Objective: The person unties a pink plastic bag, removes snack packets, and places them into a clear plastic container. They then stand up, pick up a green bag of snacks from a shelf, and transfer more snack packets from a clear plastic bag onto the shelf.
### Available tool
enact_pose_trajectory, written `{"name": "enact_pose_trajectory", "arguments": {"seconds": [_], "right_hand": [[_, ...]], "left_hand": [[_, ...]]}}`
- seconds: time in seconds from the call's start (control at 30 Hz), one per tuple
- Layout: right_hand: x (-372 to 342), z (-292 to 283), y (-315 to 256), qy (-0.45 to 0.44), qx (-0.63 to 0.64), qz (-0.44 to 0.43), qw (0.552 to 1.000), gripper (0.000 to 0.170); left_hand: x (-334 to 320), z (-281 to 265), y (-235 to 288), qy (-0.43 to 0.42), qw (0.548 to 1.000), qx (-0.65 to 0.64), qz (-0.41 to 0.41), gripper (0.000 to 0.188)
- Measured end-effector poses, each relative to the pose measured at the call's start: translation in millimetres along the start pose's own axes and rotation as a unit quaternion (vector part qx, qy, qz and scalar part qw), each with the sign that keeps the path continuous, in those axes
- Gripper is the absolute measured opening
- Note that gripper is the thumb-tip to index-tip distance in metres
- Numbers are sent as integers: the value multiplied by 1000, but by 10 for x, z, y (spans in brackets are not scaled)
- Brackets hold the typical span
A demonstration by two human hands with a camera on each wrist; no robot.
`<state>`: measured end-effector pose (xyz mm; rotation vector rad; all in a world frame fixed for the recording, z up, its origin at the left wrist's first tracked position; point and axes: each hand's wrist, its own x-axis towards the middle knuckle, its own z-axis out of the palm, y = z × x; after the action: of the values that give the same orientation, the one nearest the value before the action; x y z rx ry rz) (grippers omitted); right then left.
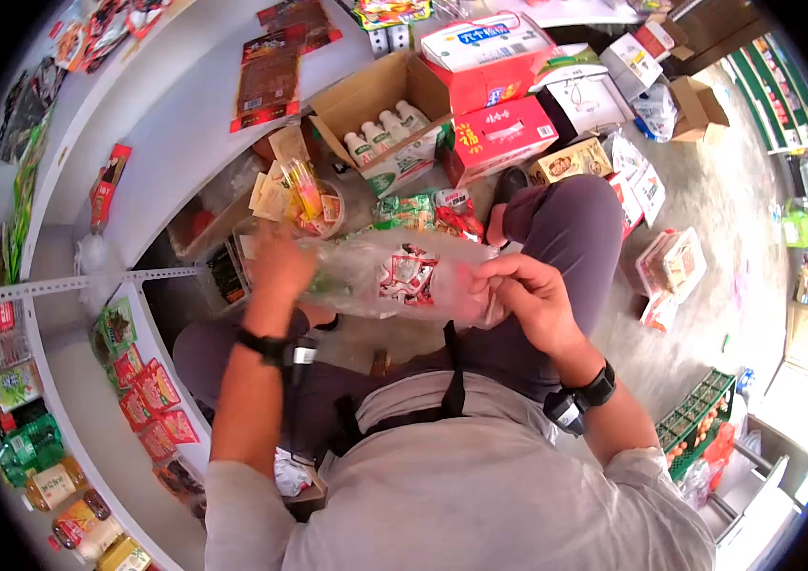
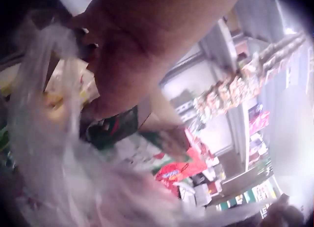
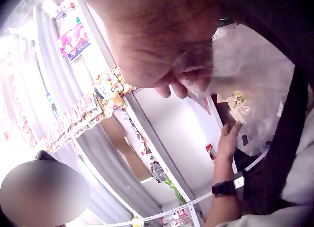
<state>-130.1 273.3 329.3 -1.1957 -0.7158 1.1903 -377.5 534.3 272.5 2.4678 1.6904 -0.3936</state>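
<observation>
A clear plastic bag (image 1: 347, 276) is stretched between my two hands above my lap. My right hand (image 1: 532, 300) pinches its right end between thumb and fingers. At the other end, my left hand (image 1: 280, 266), blurred in the head view, grips the bag's edge. A red, black and white patterned patch (image 1: 410, 274) shows on or through the plastic. In the right wrist view the bag (image 3: 255, 65) spreads wide, with the left hand (image 3: 228, 138) at its far edge. Just beyond the left hand stands a clear tub (image 1: 333, 214) with yellow packets.
An open carton (image 1: 328, 105) of white bottles stands ahead, beside red boxes (image 1: 499, 138). Green and red snack packets (image 1: 409, 209) lie on the floor before me. Shelves (image 1: 176, 143) curve along the left. A green crate (image 1: 694, 419) sits to the right, and stacked clear packs (image 1: 672, 266) lie nearby.
</observation>
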Motion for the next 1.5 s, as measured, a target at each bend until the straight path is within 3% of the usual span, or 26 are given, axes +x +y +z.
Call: {"name": "enact_pose_trajectory", "arguments": {"seconds": [0.07,0.17,0.2,0.23,0.27,0.3,0.37,0.4,0.47,0.5,0.57,0.67,0.8,1.0,1.1,1.17,1.23,1.37,1.47,1.5], "right_hand": [[0,-55,10,7,23,21,999,26],[93,-79,-87,-14,39,25,999,25],[114,-60,-110,-25,52,32,998,25],[137,-38,-121,-37,66,38,996,25],[157,-15,-146,-48,80,42,995,25],[181,-2,-218,-72,60,56,994,26],[222,4,-198,-91,28,15,995,28],[234,-23,-192,-98,11,-5,995,29],[262,-192,-199,-106,5,8,994,26],[256,-271,-182,-96,4,23,995,26],[257,-354,-128,-93,7,39,995,27],[370,-324,-86,-131,17,36,991,27],[456,-396,-106,-107,77,48,990,27],[491,-416,-64,-106,83,83,987,26],[524,-415,-39,-92,74,79,990,27],[578,-411,-34,-88,72,81,990,27],[635,-410,-22,-86,72,85,990,27],[725,-401,17,-84,74,83,990,26],[778,-389,26,-77,80,85,990,27],[791,-394,50,-77,83,83,990,27]], "left_hand": [[17,-218,-262,176,983,-25,42,52],[-427,-866,171,72,946,-236,210,33],[-550,-856,450,29,890,-339,304,22],[-495,-553,612,-36,843,-348,409,25],[-504,-432,876,-208,809,-394,383,24],[-476,-137,1083,-300,806,-376,345,26],[-198,436,1301,-374,827,-136,397,31],[-133,797,1200,-378,854,-64,352,32],[85,1601,782,-374,886,81,263,34],[146,2123,363,-250,935,29,248,37],[274,2205,-109,-131,958,18,254,45],[432,1471,-30,-255,906,159,299,51],[591,1611,199,-324,889,113,304,50],[768,2221,553,-217,929,101,283,50],[928,2400,439,-192,938,102,269,50],[1098,3040,-51,-259,948,-80,167,44],[1124,3132,-70,-264,947,-117,141,41],[1099,2256,486,-222,946,-23,236,37],[1295,2581,497,-190,930,-58,311,38],[1361,2755,464,-203,929,-74,301,38]]}}
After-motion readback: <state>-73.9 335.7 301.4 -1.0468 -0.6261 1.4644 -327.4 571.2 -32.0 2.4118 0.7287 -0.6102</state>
